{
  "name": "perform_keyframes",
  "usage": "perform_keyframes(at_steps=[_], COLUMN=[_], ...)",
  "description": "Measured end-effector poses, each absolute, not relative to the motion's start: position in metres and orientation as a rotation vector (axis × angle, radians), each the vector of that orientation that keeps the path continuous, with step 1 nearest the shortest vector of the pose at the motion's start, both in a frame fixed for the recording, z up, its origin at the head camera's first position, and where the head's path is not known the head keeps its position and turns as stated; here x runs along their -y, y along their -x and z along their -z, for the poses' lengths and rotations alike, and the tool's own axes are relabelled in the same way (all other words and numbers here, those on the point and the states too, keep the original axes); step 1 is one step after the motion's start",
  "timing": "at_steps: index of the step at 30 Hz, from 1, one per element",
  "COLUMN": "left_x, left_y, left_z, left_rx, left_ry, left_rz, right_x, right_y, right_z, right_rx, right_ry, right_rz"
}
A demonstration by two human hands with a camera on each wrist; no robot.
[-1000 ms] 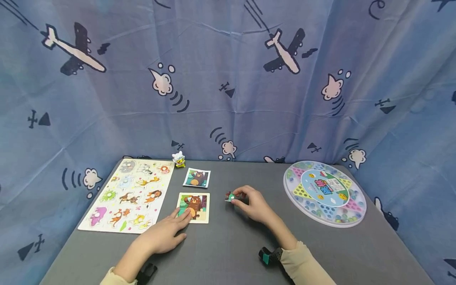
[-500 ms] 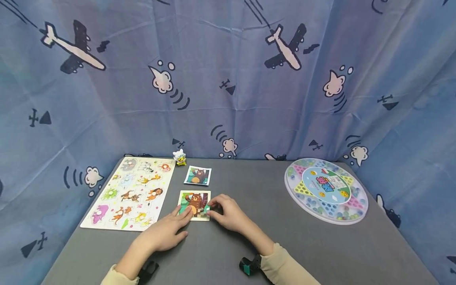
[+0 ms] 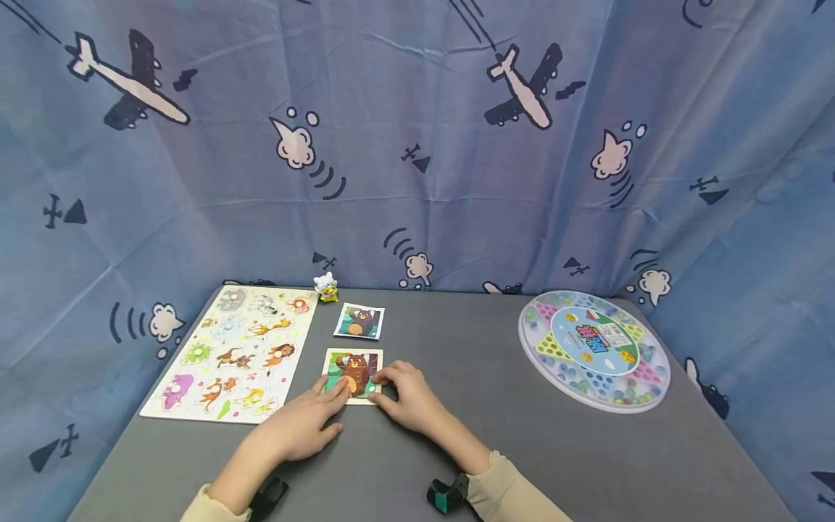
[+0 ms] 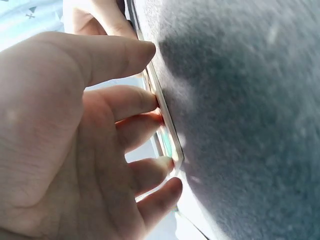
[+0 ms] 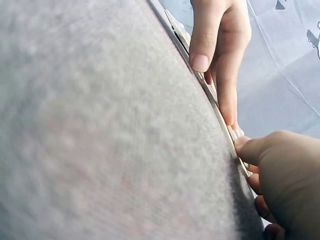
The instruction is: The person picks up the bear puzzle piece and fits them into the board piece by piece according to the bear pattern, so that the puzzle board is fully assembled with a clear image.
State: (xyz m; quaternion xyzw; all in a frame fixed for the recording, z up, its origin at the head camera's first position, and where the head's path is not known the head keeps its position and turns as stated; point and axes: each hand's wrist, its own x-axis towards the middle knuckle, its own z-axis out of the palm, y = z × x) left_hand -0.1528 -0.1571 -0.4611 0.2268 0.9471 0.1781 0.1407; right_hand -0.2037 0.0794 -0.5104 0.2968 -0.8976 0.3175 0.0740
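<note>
A square bear jigsaw puzzle (image 3: 356, 362) in a pale wooden frame lies flat before me. My left hand (image 3: 296, 426) rests its fairly straight fingertips on the puzzle's lower left part. In the left wrist view, fingertips touch along the puzzle's edge (image 4: 168, 131). At the lower right corner, my right hand (image 3: 411, 399) holds a small green puzzle piece (image 3: 370, 389) between thumb and bent index finger, down in the picture. Its fingers cover part of the piece, so how it sits cannot be told. Behind the puzzle lies a matching bear picture card (image 3: 359, 321).
An animal peg board (image 3: 251, 348) lies on the left, with a small white-and-yellow figurine (image 3: 326, 287) at its far corner. On the right lies a round marble game board (image 3: 595, 351). A printed curtain (image 3: 417, 145) hangs behind the grey table (image 3: 496, 449).
My right hand has carried the puzzle piece left from beside the puzzle to its lower right corner and lowered it there. The left hand has stayed on the puzzle.
</note>
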Motion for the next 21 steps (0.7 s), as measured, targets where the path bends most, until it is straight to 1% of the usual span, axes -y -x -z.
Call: perform_keyframes(at_steps=[10,21], left_x=[0.1474,0.1467], left_y=[0.1541,0.1536], left_z=[0.4678,0.4692], left_rx=[-2.764,-2.754], left_ry=[-0.823,-0.858], left_rz=[-0.521,-0.539], right_x=[-0.0791,-0.0787], right_y=[0.199,0.1974], right_z=[0.5088,0.5092], right_rx=[2.679,2.656], right_ry=[-0.868,-0.863], right_rz=[-0.954,-0.971])
